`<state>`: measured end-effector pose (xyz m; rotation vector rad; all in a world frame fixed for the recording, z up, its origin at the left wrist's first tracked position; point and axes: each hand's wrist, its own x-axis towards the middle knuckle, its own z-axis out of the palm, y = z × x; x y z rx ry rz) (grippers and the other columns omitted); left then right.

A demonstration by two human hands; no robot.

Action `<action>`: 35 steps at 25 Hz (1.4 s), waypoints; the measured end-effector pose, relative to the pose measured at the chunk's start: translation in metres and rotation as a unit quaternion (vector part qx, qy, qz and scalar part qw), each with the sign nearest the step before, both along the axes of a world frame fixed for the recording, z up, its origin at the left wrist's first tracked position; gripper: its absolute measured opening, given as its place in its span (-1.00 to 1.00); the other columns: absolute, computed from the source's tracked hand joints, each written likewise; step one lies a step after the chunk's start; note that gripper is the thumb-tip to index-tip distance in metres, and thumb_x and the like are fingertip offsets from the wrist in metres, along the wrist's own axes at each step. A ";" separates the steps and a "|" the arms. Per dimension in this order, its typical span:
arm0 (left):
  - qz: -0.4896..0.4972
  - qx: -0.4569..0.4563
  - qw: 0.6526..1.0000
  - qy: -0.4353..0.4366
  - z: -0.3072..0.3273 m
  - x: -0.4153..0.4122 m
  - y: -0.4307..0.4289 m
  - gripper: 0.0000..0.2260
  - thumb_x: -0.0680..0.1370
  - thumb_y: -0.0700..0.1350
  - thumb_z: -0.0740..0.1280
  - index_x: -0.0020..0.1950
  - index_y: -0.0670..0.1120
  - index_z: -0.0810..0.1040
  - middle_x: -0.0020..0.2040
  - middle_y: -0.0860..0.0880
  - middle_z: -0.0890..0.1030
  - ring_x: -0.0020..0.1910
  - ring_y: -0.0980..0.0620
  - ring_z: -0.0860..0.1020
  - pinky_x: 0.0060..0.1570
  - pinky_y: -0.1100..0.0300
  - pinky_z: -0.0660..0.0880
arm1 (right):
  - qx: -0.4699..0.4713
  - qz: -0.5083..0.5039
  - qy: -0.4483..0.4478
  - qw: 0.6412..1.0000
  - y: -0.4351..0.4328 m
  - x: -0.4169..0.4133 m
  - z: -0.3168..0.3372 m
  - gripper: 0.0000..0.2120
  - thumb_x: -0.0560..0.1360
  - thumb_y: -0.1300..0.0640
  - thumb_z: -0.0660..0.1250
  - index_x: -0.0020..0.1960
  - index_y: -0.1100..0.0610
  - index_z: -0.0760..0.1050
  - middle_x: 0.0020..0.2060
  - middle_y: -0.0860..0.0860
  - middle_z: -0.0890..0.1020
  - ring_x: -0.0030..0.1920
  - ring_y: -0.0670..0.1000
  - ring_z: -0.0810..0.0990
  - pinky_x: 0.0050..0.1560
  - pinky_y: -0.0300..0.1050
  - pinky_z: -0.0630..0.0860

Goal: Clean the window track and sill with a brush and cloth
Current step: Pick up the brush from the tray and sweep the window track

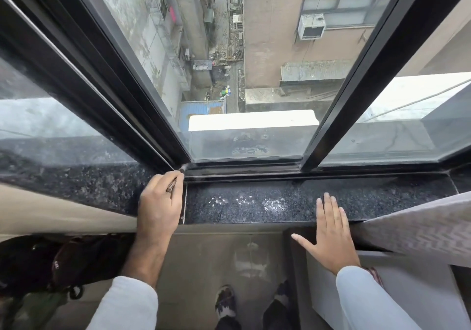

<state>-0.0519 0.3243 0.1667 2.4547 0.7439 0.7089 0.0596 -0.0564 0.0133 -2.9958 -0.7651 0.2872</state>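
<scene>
My left hand (158, 202) is shut on a thin brush (175, 180) with a brown handle. Its bristle tip touches the left corner of the black window track (242, 170), where the track meets the upright frame. The dark speckled stone sill (254, 202) runs below the track and carries pale dusty smudges near its middle. My right hand (331, 230) lies flat and open on the sill's front edge, fingers spread, holding nothing. No cloth is in view.
Black window frame uprights (369, 75) rise from the track, with glass panes between them. A patterned curtain (420, 225) hangs at the right over the sill end. A dark bag (63, 261) sits low left. My shoes (225, 301) stand on the floor below.
</scene>
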 end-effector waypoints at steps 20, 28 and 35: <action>-0.244 -0.064 0.967 -0.026 -0.006 0.043 -0.130 -0.79 0.62 -0.16 0.42 0.23 -0.13 0.70 0.01 -0.02 0.69 -0.02 0.03 0.68 0.03 0.11 0.64 | 0.012 0.000 0.005 1.000 -0.013 0.000 0.004 -0.02 0.59 -0.50 -0.04 0.70 0.21 -0.06 0.72 0.20 -0.02 0.71 0.19 -0.03 0.65 0.25 0.15; -0.355 -0.226 0.907 -0.017 -0.026 0.094 -0.211 -0.83 0.54 -0.21 0.54 0.12 -0.08 0.77 0.07 0.05 0.76 0.09 0.18 0.70 0.13 0.12 0.65 | 0.017 -0.018 -0.005 1.000 -0.048 -0.002 -0.002 -0.06 0.63 -0.41 0.06 0.69 0.26 -0.06 0.71 0.25 0.01 0.71 0.22 -0.03 0.65 0.27 0.15; -0.386 -0.305 0.861 0.124 -0.065 0.186 -0.256 -0.76 0.53 -0.15 0.53 0.20 0.00 0.74 0.12 0.08 0.76 0.16 0.27 0.66 0.29 0.16 0.58 | 0.011 -0.013 0.025 1.000 -0.051 0.001 -0.002 -0.03 0.62 -0.46 -0.02 0.69 0.25 -0.13 0.71 0.24 -0.11 0.71 0.18 -0.18 0.66 0.21 -0.07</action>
